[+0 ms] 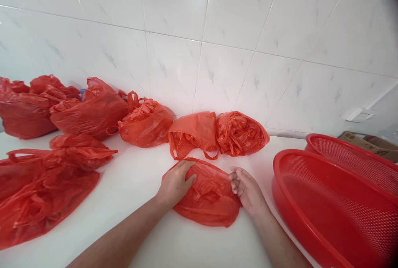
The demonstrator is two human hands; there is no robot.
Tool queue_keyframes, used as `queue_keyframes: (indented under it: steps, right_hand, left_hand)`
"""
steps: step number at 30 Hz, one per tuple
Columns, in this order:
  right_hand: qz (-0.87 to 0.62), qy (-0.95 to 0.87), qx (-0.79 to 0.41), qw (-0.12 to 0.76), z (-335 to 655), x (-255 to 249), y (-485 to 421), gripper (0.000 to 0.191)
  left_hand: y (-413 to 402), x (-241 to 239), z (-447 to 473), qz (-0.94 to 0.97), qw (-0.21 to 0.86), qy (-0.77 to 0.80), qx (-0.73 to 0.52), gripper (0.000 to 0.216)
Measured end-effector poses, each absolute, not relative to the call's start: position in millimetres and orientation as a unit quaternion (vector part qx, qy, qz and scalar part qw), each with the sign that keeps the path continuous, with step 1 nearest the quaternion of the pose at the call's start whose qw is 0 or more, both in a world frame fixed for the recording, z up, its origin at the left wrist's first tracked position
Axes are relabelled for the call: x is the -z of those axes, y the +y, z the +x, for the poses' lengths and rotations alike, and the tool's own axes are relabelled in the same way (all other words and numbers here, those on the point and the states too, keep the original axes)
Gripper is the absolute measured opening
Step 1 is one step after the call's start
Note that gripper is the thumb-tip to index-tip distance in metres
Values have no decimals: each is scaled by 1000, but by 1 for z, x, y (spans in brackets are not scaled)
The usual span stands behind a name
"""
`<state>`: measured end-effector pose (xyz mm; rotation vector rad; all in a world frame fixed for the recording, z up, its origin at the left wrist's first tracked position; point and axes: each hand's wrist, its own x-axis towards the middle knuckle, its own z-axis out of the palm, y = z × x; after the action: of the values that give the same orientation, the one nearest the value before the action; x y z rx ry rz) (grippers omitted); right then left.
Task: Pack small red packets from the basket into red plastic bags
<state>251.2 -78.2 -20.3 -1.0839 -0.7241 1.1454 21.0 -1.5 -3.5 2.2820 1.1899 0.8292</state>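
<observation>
A red plastic bag [208, 189] lies on the white table in front of me, its mouth spread wide and its crumpled inside showing. My left hand [177, 181] rests over the left side of the bag, fingers bent and thumb held apart from them. At the bag's right edge is my right hand [245, 189], palm turned toward the bag, fingers loosely curled with nothing visible in them. Just behind, another red bag [192, 131] with its handles hanging forward touches a bag stuffed with crumpled red plastic [241, 133].
More filled red bags [146, 123] line the tiled wall [174, 61] to the left. A heap of loose red bags [46, 193] covers the table's left front. Two red mesh baskets [280, 164] stand at right, a cardboard box [370, 143] behind them. The white table [137, 181] shows between.
</observation>
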Motion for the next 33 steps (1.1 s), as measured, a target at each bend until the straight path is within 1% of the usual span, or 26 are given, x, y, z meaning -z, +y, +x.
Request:
queue_keyframes:
  steps: [3,5,8,10,14,17,19,20,24,26,28,31,32,33]
  right_hand:
    - [-510,-358,-479,618,248,21,-79,26]
    - [-549,-412,-439,580,246,21,-80,26]
    - [-600,-511,-358,501,240,21,-83,24]
    - [-617,-564,-319,448,234,19,-85,21]
    - [-626,-636,-291,345,222,14,-91,19]
    - [-621,-668,-276,303,215,8,-94,13]
    - [-622,-681,-259,287,215,5,-96,7]
    - [-627,-682,-249,283,215,4,-96,10]
    - [-663,-663,-201,284,221,3,-97,33]
    - [-673,-656,-183,289,224,5,-97,38]
    - [-673,-656,-179,291,225,8,-96,35]
    - [-669,-659,-164,302,223,14,-94,19]
    - [-666,-663,-152,307,223,15,-93,19]
    - [-662,-670,-136,308,222,17,-92,23]
  left_hand:
    - [-10,-3,23,884,183,323,-286,26]
    - [-15,-5,25,917,177,253,-252,27]
    - [-19,-1,29,942,193,199,-190,39]
    - [-18,3,30,942,199,216,-166,41]
    - [-13,8,30,924,189,293,-159,34]
    - [-8,7,27,916,181,322,-159,32]
    - [-6,5,25,913,180,328,-163,34]
    - [-6,4,24,911,183,330,-166,36]
    - [-7,0,21,897,210,353,-163,37]
    - [-9,-1,21,891,220,363,-162,35]
    - [-10,-3,22,892,214,359,-170,31]
    - [-11,-6,24,898,186,346,-196,21]
    - [-10,-8,23,898,176,345,-207,20]
    - [-9,-8,23,897,168,348,-215,20]
